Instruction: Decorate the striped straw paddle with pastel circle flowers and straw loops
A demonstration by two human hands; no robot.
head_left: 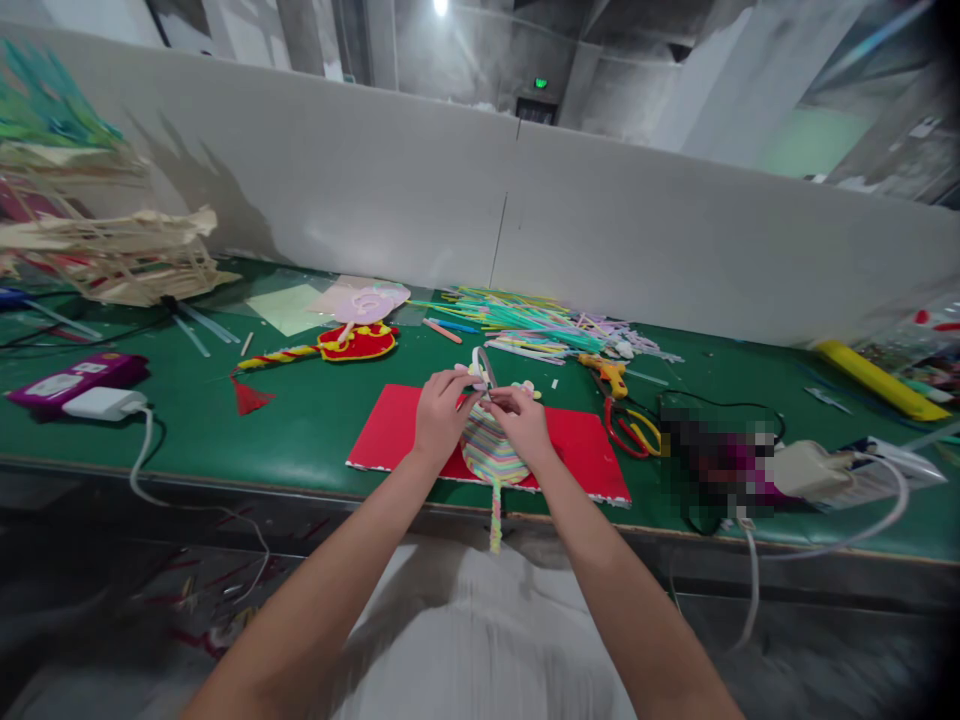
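My left hand [444,408] and my right hand [523,420] meet above a round, pastel-striped fan [491,462], their fingertips pinched together. Between them is a pale, thin strip [478,358] that bends up into a loop; it looks like a pipe cleaner, but its ends are hidden by the fingers. The fan lies on a red board [587,455], and its twisted handle [496,515] sticks out over the table's front edge. Small pastel flower shapes [529,388] show at the fan's far rim, just beyond my right fingers.
Loose pipe cleaners [517,318] are heaped behind the board. To the right lie an orange glue gun [606,374], red-and-yellow pliers [634,432] and a corded charger [814,468]. A red fan [358,343] with a tassel and a purple box [79,382] are on the left.
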